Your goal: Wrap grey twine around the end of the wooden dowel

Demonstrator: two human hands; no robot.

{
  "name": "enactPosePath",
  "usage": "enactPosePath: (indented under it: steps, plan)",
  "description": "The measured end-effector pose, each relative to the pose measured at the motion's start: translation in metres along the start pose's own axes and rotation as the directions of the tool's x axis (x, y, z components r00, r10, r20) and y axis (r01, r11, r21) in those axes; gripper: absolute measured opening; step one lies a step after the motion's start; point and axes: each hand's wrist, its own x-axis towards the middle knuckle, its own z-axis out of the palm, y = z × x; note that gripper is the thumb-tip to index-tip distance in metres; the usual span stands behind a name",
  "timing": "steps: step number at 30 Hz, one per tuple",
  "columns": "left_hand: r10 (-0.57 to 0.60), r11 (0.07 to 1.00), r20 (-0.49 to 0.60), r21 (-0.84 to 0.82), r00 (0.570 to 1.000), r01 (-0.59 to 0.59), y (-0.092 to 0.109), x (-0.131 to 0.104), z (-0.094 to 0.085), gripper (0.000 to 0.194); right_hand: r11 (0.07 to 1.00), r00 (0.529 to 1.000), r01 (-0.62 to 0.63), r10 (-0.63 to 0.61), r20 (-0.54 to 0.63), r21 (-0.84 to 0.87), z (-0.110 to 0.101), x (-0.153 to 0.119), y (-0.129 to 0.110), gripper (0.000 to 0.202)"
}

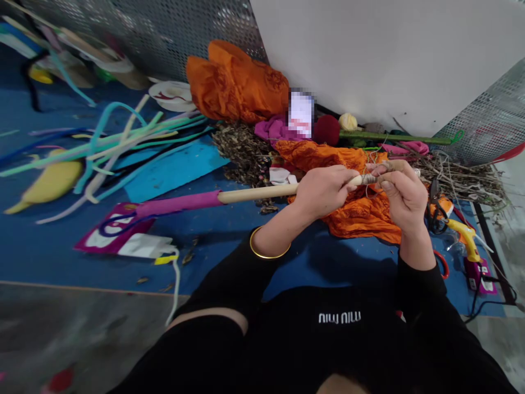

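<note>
A long pale wooden stick (258,192) runs across in front of me, its left part wrapped in magenta material (180,204). My left hand (322,191) is closed around the bare wood near its right end. Thin twine (369,179) is wound around that end, just past my left fingers. There my right hand (404,189) pinches the twine, thumb against fingers; its fingertips partly hide the stick's tip. Beneath both hands lies crumpled orange cloth (361,219).
Pipe cleaners (135,131) and a yellow banana-shaped item (53,183) lie left on the blue table (229,262). Dry twigs (467,178), scissors (437,205) and a yellow glue gun (465,235) with a cord are at right. A phone (301,114) leans at the back.
</note>
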Motion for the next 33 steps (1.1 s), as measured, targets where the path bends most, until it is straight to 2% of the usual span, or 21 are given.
enactPosePath:
  steps: [5,11,15,20,26,30,33]
  plan:
    - [-0.023,1.000,0.025,-0.003,0.999,0.023,0.001,0.000,-0.001,0.027,1.000,1.000,-0.002,0.002,-0.003,0.012,0.001,0.000,0.002,0.020]
    - [-0.049,0.994,-0.014,-0.096,0.999,0.048,-0.003,0.001,0.000,0.028,0.995,0.995,0.100,-0.100,-0.012,0.020,-0.001,-0.001,0.001,0.017]
    - [-0.065,0.991,-0.002,-0.120,0.998,0.065,-0.002,0.001,-0.001,0.027,0.991,0.990,0.134,-0.133,-0.034,0.015,0.001,0.000,0.000,0.018]
    - [0.005,1.000,0.038,0.007,0.999,-0.005,0.001,0.000,-0.002,0.023,0.994,0.994,0.108,-0.108,0.003,-0.018,0.002,0.002,0.003,0.021]
    - [0.142,0.986,0.034,0.083,0.989,-0.144,0.001,-0.002,0.002,0.022,0.999,0.995,-0.026,0.030,0.099,-0.036,0.002,0.002,0.012,0.025]
    - [0.237,0.964,-0.021,0.128,0.971,-0.232,-0.001,-0.004,0.004,0.023,0.994,0.988,-0.088,0.095,0.120,-0.065,0.003,0.002,0.015,0.027]
    - [0.271,0.950,-0.063,0.178,0.960,-0.256,-0.002,-0.005,0.006,0.024,0.988,0.986,-0.109,0.122,0.118,-0.109,0.003,0.003,0.014,0.026]
